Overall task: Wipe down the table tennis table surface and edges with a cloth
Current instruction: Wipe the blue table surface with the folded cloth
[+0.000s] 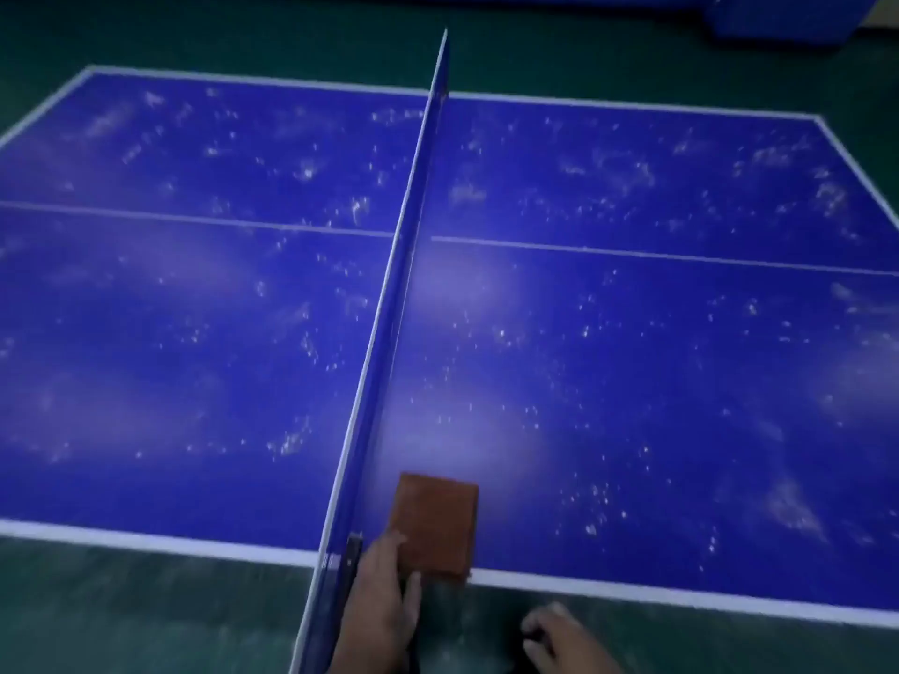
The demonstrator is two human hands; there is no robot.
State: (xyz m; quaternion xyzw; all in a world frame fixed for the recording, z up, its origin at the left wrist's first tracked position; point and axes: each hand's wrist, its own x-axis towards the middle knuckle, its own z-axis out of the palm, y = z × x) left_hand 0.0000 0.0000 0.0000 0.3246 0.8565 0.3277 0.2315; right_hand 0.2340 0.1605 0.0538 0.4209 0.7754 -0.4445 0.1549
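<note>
Brown folded rectangular cloth [434, 525] lies flat on the blue table tennis table [681, 381], at the near white edge line [681, 598] just right of the blue white-topped net [389, 308]. White speckles [304, 172] cover both halves, so I judge the wiping is barely begun. The next move calls for pushing the cloth firmly outward across the right half. The left hand [384, 593] pinches the cloth's near-left corner, fingers on top and thumb at its edge. The right hand [559, 637] hangs below the table, loosely curled; I cannot tell whether it holds anything.
</note>
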